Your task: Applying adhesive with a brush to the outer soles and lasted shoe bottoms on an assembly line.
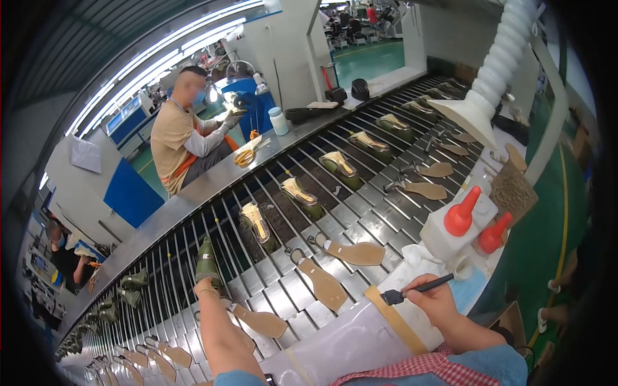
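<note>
My left hand (pixel 206 285) reaches out over the conveyor and grips the near end of a green shoe upper (pixel 206 258). My right hand (pixel 434 302) holds a flat brush (pixel 418 289) by its black handle, bristles pointing left, above the padded front edge. Tan shoe soles with dark heels lie along the near side of the conveyor, one sole (pixel 259 320) close to my left forearm and another sole (pixel 320 283) farther right. Across the rods, a row of green uppers lies with pale undersides up, the nearest upper (pixel 256 225) right of my left hand.
White bottles with red nozzles (pixel 461 212) stand at right, beside crumpled white tissue (pixel 418 265). A ribbed white duct hood (pixel 473 112) hangs above the conveyor. Across it, a seated co-worker (pixel 187 135) handles a shoe. Orange-handled scissors (pixel 244 157) and a white jar (pixel 278 121) sit on the far ledge.
</note>
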Action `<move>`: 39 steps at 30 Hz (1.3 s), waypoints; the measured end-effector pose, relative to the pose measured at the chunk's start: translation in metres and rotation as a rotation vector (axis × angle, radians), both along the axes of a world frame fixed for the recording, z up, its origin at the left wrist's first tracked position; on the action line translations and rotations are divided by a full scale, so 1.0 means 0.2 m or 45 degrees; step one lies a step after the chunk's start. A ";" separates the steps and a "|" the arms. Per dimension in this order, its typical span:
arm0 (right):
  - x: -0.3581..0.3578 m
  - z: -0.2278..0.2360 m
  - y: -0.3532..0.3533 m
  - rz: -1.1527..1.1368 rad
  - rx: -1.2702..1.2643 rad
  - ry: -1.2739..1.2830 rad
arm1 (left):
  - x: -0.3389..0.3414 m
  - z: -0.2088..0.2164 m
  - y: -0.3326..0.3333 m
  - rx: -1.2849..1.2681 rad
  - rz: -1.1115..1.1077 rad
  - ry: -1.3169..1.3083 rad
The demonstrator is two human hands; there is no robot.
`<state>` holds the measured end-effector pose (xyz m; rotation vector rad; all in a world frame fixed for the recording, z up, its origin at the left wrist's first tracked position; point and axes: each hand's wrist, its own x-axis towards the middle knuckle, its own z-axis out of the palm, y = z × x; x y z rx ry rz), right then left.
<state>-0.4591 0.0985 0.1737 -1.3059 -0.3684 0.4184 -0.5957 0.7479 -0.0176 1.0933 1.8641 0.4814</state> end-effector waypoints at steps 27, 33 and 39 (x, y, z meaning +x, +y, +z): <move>0.42 0.00 -0.80 -0.294 -1.176 -0.881 | -0.30 0.79 -2.38 1.145 -1.912 -0.155; 0.38 0.08 -0.78 -0.183 -1.273 -0.821 | -0.50 0.87 -2.44 0.671 -1.703 0.021; 0.42 0.01 -0.81 -0.137 -1.149 -0.855 | -0.57 0.71 -2.15 -0.450 -1.541 -0.230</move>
